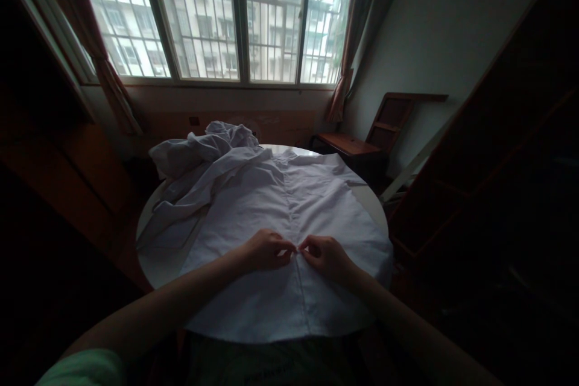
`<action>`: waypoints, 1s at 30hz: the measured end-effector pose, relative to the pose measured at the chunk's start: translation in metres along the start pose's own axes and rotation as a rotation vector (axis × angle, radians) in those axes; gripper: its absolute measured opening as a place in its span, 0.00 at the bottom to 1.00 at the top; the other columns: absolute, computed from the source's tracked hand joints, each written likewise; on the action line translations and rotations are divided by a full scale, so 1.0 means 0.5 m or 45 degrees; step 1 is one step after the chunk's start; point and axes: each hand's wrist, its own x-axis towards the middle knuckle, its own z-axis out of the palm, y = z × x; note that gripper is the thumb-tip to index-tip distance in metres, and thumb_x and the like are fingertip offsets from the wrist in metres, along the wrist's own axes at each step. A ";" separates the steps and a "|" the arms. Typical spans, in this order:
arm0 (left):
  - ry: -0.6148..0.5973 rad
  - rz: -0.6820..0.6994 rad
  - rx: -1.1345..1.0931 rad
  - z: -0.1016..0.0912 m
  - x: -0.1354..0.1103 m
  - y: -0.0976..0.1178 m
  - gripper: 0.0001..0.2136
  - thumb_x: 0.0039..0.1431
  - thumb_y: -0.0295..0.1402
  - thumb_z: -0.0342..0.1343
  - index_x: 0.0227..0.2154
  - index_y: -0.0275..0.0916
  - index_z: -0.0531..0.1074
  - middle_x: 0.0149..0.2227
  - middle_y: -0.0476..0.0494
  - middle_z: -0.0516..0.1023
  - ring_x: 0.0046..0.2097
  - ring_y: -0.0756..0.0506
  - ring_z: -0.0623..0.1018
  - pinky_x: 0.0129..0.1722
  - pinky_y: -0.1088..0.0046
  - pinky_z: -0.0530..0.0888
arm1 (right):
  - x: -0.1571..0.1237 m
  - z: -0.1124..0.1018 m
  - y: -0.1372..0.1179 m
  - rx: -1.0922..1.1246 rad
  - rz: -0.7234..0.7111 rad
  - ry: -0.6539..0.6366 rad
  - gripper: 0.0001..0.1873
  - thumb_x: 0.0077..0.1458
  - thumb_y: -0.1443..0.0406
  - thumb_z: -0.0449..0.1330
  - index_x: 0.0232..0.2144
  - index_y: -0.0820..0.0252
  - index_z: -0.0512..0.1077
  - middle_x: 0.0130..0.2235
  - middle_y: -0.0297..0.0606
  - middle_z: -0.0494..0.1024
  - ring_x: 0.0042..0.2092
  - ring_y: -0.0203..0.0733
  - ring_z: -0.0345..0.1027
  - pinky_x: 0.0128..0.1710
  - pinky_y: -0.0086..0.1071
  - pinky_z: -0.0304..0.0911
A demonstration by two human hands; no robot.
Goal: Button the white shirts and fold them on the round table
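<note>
Crumpled white clothes [203, 154], round table [371, 205], barred window [226, 18], perhaps a desk [348, 145]

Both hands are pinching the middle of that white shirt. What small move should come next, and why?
Probably press the two edges together there: the left hand and right hand pinch the front strip of the white shirt from either side, almost touching. Any button is too small to see.
</note>
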 end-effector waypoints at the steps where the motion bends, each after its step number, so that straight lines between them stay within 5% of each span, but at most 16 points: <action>1: 0.013 -0.007 0.030 0.001 -0.001 0.000 0.10 0.50 0.28 0.50 0.31 0.42 0.76 0.17 0.53 0.70 0.20 0.55 0.68 0.24 0.82 0.64 | 0.000 0.000 0.002 0.024 -0.013 -0.006 0.06 0.48 0.67 0.56 0.27 0.62 0.73 0.19 0.31 0.68 0.21 0.31 0.59 0.23 0.24 0.52; 11: 0.031 -0.181 0.112 0.002 0.006 0.002 0.11 0.51 0.30 0.51 0.34 0.44 0.76 0.18 0.51 0.73 0.21 0.54 0.70 0.23 0.81 0.63 | -0.002 -0.001 0.004 0.069 -0.029 0.000 0.07 0.48 0.66 0.56 0.28 0.61 0.74 0.19 0.31 0.69 0.21 0.31 0.58 0.24 0.25 0.53; 20: -0.026 -0.155 0.179 0.007 0.003 -0.004 0.13 0.53 0.29 0.47 0.39 0.43 0.73 0.21 0.49 0.75 0.23 0.52 0.72 0.25 0.79 0.65 | -0.002 0.000 0.003 0.163 -0.041 -0.022 0.09 0.48 0.65 0.57 0.33 0.61 0.72 0.18 0.28 0.64 0.21 0.30 0.55 0.23 0.24 0.51; 25: -0.061 -0.242 0.243 -0.001 0.008 0.004 0.16 0.55 0.30 0.46 0.46 0.41 0.68 0.24 0.46 0.77 0.25 0.48 0.74 0.25 0.76 0.66 | -0.016 -0.004 -0.011 0.216 -0.167 -0.191 0.08 0.50 0.62 0.56 0.31 0.60 0.71 0.18 0.27 0.62 0.21 0.29 0.54 0.23 0.23 0.50; 30: -0.089 -0.257 0.282 -0.002 0.009 0.006 0.17 0.55 0.31 0.45 0.48 0.41 0.67 0.24 0.47 0.76 0.26 0.48 0.75 0.25 0.76 0.67 | -0.033 0.000 -0.048 -0.060 -0.199 -0.345 0.08 0.49 0.61 0.57 0.26 0.60 0.70 0.20 0.30 0.68 0.22 0.31 0.58 0.23 0.24 0.49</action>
